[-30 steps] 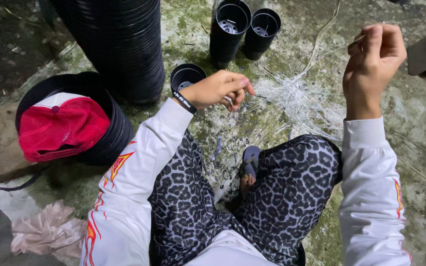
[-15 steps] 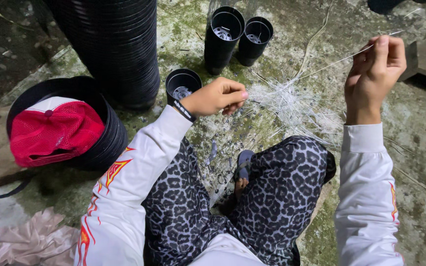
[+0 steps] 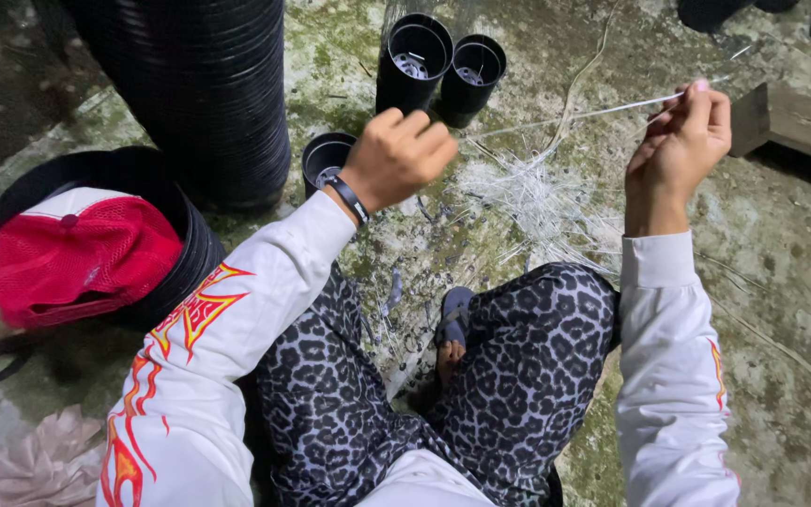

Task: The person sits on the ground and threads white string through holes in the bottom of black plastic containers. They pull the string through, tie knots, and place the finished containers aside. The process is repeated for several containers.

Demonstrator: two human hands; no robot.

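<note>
My right hand (image 3: pixel 678 150) is raised and pinches a thin pale strand (image 3: pixel 574 115) that runs left toward a heap of similar pale strands (image 3: pixel 537 202) on the ground. My left hand (image 3: pixel 401 155) is closed into a fist above that heap, just right of a small black pot (image 3: pixel 323 160). Whether the fist grips the strand's other end is hidden. Both arms wear white sleeves with flame prints, and my legs in leopard-print trousers are crossed below.
A tall stack of black pots (image 3: pixel 204 84) stands at upper left. Two more black pots (image 3: pixel 438 66) stand behind the heap. A red cap (image 3: pixel 77 253) lies in a black tub. A wooden block (image 3: pixel 795 122) is at right, crumpled pink plastic (image 3: pixel 21 465) at lower left.
My left hand has lifted off the strand heap and closed into a fist, moving up and right. My right hand stays raised with the strand pulled out.
</note>
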